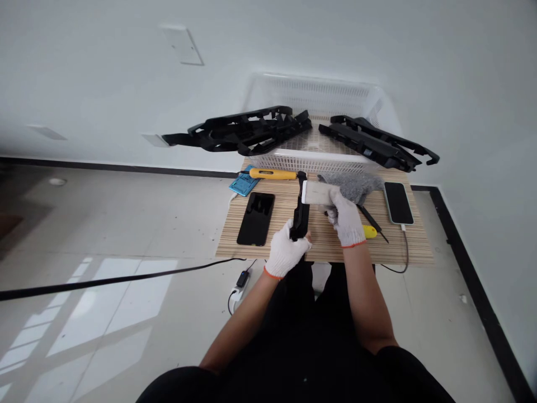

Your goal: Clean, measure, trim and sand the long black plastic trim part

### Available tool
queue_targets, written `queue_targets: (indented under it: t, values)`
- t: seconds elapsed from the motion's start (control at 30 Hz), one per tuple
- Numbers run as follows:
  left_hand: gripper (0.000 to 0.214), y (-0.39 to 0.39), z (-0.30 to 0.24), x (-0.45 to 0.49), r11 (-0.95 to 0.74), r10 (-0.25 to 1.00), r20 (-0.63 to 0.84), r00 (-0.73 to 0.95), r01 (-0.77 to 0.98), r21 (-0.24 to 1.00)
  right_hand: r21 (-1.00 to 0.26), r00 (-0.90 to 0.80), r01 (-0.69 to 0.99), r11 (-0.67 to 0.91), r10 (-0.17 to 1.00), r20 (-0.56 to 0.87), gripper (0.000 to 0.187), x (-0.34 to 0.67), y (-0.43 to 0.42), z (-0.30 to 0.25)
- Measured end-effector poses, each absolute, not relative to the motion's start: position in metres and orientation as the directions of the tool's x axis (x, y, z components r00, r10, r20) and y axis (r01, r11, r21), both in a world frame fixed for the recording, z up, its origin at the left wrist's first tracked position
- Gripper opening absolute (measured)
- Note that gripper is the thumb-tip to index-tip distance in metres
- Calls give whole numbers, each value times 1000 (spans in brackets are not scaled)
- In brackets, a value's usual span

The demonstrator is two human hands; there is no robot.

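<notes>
In a white knit glove with an orange cuff, my left hand (285, 251) grips the lower end of a long black plastic part (300, 219), which points away from me above the mat. My right hand (347, 219), gloved the same way, pinches a flat pale rectangular block (318, 193). The block's left edge lies against or just over the upper part of the black piece; I cannot tell whether they touch. Beyond the part's far end lies a yellow-handled tool (273, 174). Beside my right wrist are a thin black tool (372, 223) and a partly hidden yellow object (370, 232).
A white plastic basket (319, 163) at the back holds black plastic parts (247, 131) on the left and more black parts (373, 143) on the right, jutting over its rim. A dark phone (255, 219), a charging phone (398, 203), a blue item (243, 182) and grey crumpled wrap (356, 186) lie on the slatted mat.
</notes>
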State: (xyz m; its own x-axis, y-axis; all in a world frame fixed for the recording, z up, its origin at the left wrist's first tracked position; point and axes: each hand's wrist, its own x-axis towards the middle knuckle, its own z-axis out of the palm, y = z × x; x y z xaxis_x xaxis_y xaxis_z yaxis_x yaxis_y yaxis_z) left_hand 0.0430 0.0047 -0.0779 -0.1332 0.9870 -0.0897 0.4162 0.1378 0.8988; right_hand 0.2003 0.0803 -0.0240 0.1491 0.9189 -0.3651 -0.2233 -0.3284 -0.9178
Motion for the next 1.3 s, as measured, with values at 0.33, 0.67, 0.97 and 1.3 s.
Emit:
queue_targets:
  t: [0.33, 0.67, 0.97, 1.3]
  values:
    - [26, 5, -81, 43, 116, 987, -65, -145, 385, 916, -942, 151, -191, -275, 940, -305, 46, 202, 81, -25]
    - [25, 8, -87, 46, 164, 979, -102, -176, 387, 907, -951, 68, -161, -264, 958, -278, 44, 176, 82, -23]
    - [21, 6, -85, 45, 142, 978, -77, -193, 349, 926, -977, 183, -91, -193, 961, -207, 44, 205, 82, -25]
    - [18, 8, -80, 45, 222, 968, -149, -203, 411, 884, -989, -40, 147, -33, 998, -39, 30, 190, 43, -29]
